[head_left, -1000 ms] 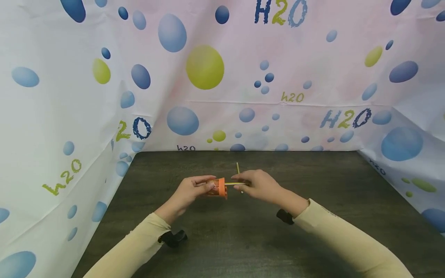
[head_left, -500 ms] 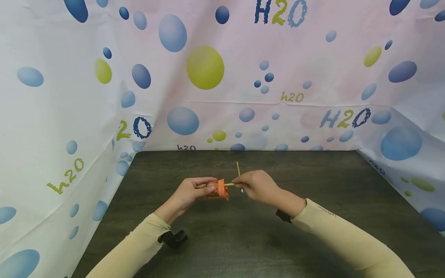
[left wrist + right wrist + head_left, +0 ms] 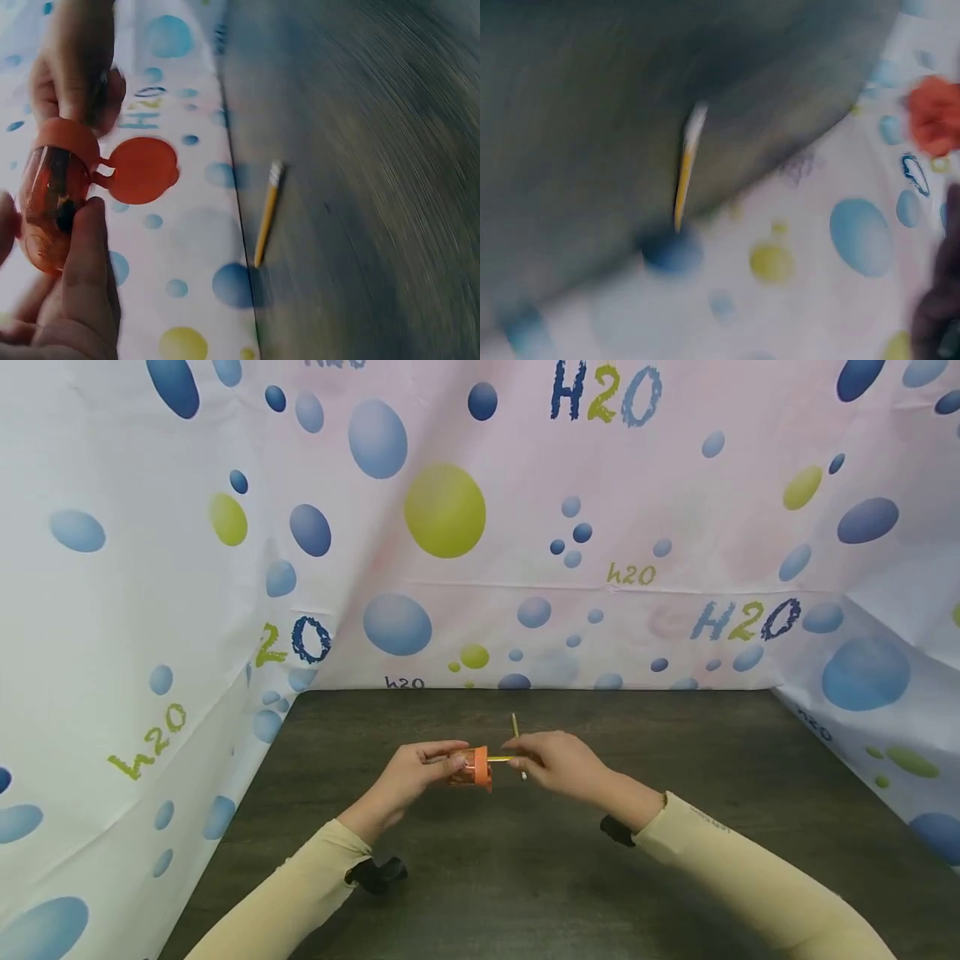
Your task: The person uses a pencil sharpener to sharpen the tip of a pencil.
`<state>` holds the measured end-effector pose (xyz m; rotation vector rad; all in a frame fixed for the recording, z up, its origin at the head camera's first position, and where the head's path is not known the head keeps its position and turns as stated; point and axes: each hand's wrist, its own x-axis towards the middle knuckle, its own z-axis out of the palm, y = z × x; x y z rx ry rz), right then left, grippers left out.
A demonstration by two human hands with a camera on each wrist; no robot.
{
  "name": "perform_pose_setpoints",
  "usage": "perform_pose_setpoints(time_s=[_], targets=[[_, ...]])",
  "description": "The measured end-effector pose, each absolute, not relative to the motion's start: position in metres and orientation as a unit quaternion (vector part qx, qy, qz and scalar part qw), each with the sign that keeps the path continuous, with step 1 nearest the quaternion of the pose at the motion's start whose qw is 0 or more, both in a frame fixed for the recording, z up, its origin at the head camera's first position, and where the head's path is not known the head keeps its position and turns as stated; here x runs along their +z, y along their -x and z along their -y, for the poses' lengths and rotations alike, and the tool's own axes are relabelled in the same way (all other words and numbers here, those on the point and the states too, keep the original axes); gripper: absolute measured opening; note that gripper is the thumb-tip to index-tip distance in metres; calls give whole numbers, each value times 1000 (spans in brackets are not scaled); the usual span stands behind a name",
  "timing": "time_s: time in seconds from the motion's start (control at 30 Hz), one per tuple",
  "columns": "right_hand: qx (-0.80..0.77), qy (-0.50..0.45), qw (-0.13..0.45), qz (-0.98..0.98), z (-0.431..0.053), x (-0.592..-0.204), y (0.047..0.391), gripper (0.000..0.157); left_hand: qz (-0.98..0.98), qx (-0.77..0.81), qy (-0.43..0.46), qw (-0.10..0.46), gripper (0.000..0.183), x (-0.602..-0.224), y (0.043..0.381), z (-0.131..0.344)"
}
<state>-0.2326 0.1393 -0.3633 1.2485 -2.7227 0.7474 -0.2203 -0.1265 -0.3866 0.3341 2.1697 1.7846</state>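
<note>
My left hand is curled round an orange sharpener, the fingers on one side of its see-through body and the thumb on the other, so the grip is only as wide as the body itself. I hold it on its side above the dark surface, its orange collar turned toward my right hand. That hand is nearly closed, pinching a yellow pencil between thumb and fingers; only a short length shows, running to the sharpener's collar end. The round orange lid hangs out from the collar on its hinge. Inside the clear body I see something dark, too blurred to make out.

Beyond my hands a second pencil lies on the surface, its white end toward me; my right fingers cover part of it in the head view. Black straps sit by my sleeve cuffs. A white backdrop with blue and green bubbles and "H2O" lettering rises behind and along both sides.
</note>
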Motion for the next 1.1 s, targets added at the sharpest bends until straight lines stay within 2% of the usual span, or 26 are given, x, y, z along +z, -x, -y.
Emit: perform_pose_setpoints(time_s=[0.07, 0.13, 0.2, 0.27, 0.33, 0.4, 0.47, 0.57, 0.63, 0.7, 0.73, 0.83, 0.97, 1.1], targets=[[139, -457, 195, 857, -138, -368, 231, 23, -722, 659, -89, 188, 51, -387, 221, 127], [85, -483, 317, 812, -138, -371, 232, 27, -695, 682, -82, 212, 52, -386, 222, 129], [76, -492, 366, 786, -137, -372, 233, 29, -687, 688, -88, 218, 55, -384, 222, 130], [87, -488, 366, 788, -136, -371, 231, 27, -695, 681, -95, 208, 55, -383, 222, 130], [106, -471, 327, 812, -135, -368, 229, 21, -714, 666, -106, 187, 55, -381, 222, 129], [151, -449, 240, 847, -134, -363, 227, 16, -738, 645, -115, 163, 51, -380, 222, 127], [228, -416, 112, 873, -135, -358, 227, 17, -760, 621, -129, 140, 46, -379, 221, 126], [371, -311, -118, 867, -138, -350, 233, 22, -780, 594, -156, 122, 45, -381, 220, 125], [428, -237, -228, 842, -139, -347, 237, 26, -783, 587, -167, 121, 46, -382, 220, 124], [450, -194, -277, 827, -140, -345, 241, 27, -779, 592, -163, 126, 47, -383, 221, 124], [446, -196, -278, 828, -140, -345, 241, 28, -777, 596, -154, 131, 48, -383, 221, 124], [387, -258, -191, 864, -138, -348, 237, 28, -757, 624, -123, 154, 51, -384, 223, 125], [254, -346, 1, 903, -136, -353, 227, 27, -723, 657, -87, 193, 52, -384, 224, 127], [169, -401, 148, 888, -137, -358, 222, 24, -700, 677, -82, 213, 51, -385, 224, 129]])
